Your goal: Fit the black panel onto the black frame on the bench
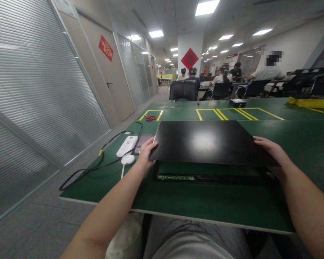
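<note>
A flat, glossy black screen panel (183,142) is held up over the table, a ceiling light mirrored in its face. My left hand (147,151) grips its left edge with the thumb on top, and my right hand (274,150) is closed on the right edge. Below the panel lies a thin dark frame (226,179) on the green tabletop. Along the frame's near side shows a narrow green circuit board (175,177). The panel hides most of the frame's far part.
Left of the panel lie a phone (143,143), a white box-like device (127,145), a round white piece (127,159) and a black cable (97,167). Red-handled scissors (150,118) rest farther back. A black chair (183,90) stands beyond the table; several people sit in the background.
</note>
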Demonstrator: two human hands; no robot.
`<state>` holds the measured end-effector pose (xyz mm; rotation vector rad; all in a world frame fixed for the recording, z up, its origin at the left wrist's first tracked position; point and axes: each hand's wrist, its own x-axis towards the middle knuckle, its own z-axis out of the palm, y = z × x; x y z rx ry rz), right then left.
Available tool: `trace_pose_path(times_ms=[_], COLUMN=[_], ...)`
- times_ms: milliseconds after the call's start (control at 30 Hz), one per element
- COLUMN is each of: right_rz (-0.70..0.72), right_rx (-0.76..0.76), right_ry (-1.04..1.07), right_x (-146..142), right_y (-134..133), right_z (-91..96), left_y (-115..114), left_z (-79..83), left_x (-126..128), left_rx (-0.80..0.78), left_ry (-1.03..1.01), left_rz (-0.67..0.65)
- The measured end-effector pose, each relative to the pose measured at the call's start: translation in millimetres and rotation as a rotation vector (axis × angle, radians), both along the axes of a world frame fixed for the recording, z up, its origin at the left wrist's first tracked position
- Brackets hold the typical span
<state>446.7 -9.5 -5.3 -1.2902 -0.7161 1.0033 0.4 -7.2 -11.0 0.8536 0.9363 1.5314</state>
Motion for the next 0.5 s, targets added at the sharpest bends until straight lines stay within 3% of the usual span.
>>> trace_pose_path(times_ms=[100, 200, 300, 500], right_rz=[0.083, 0.071, 0.091, 0.087], right_rx=[0.074, -0.045, -0.128, -0.062], right_ry=[0.188, 0.314, 0.368, 0.416], right_x=[-7.4, -9.4, -10.1, -16.0], right_y=[-9.9, -15.4, -16.8, -19.7], right_z=[13.3, 18.0, 18.4, 25.7], left_y=[-1.1, -1.4, 1.5, 8.4], left_z=[-0.2, -0.8, -3.4, -10.4], left_x=[1.8, 2.3, 1.4, 3.8], left_rx=[0.019, 0.046, 0.049, 0.106], left_ry=[0.000, 0.004, -0.026, 0.041], left_rz=[-0.004, -0.017, -0.005, 0.016])
